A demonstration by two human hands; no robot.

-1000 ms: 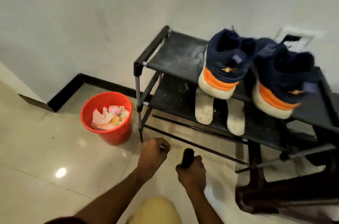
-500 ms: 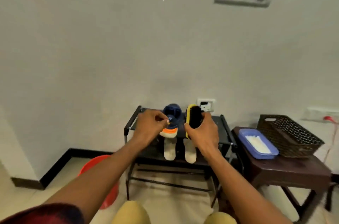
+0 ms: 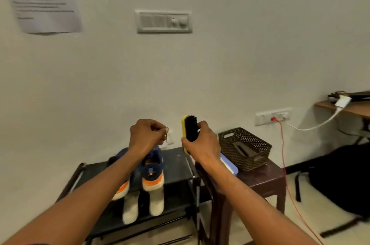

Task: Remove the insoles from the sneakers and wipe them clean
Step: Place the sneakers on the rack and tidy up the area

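Observation:
Two navy sneakers (image 3: 153, 174) with orange and white heels stand on the top shelf of a black shoe rack (image 3: 178, 166). Two pale insoles (image 3: 157, 201) lie on the shelf below, jutting out under the heels. My right hand (image 3: 202, 142) is raised in front of the wall, gripping a yellow-backed brush (image 3: 189, 127) with black bristles, held upright. My left hand (image 3: 147, 136) is up beside it, fingers pinched on something small and thin (image 3: 166, 134); I cannot make out what it is. My left forearm hides part of the left sneaker.
A dark brown stool (image 3: 262, 176) stands right of the rack, bearing a brown woven basket (image 3: 245, 148) and a blue tub (image 3: 230, 165). A red cable (image 3: 284, 164) hangs from a wall socket. A black bag (image 3: 344, 176) sits on the floor at right.
My view has swung up from the floor to the wall. Both hands rose from near the floor to above the rack, the right still holding the brush. The red bucket has left the view.

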